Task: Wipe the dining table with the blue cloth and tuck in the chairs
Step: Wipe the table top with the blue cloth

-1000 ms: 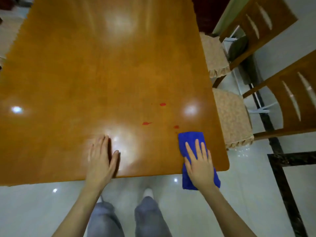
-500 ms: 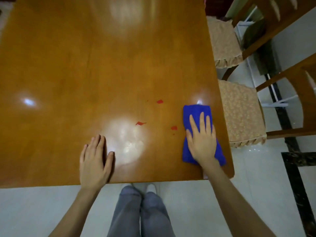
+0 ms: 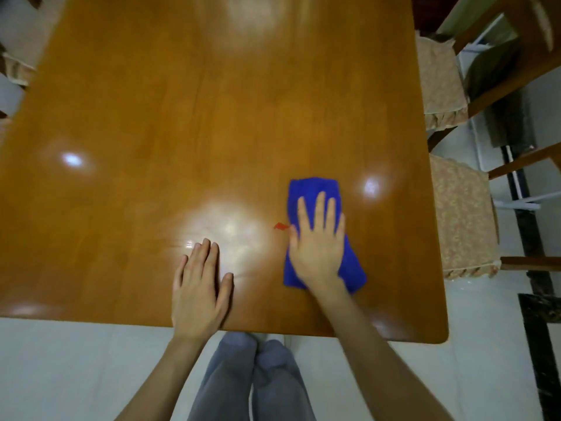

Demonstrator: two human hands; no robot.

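Blue cloth [image 3: 312,189]: judged soft, light; best pressed at centre, beneath the palm.
Right hand [image 3: 317,241]: laid flat, fingers straight, nothing gripped.

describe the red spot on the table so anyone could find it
Start at the glossy orange-brown wooden dining table. Near its front edge a right hand presses a folded blue cloth. The small red smear sits left of that cloth, the only red mark visible.

dining table [image 3: 212,117]: glossy orange-brown wood, red smear [image 3: 280,226] near front | blue cloth [image 3: 312,189]: folded oblong, flat on tabletop, just right of smear | near chair [image 3: 461,214], far chair [image 3: 437,74]: wooden, cushioned, seats at table's right edge
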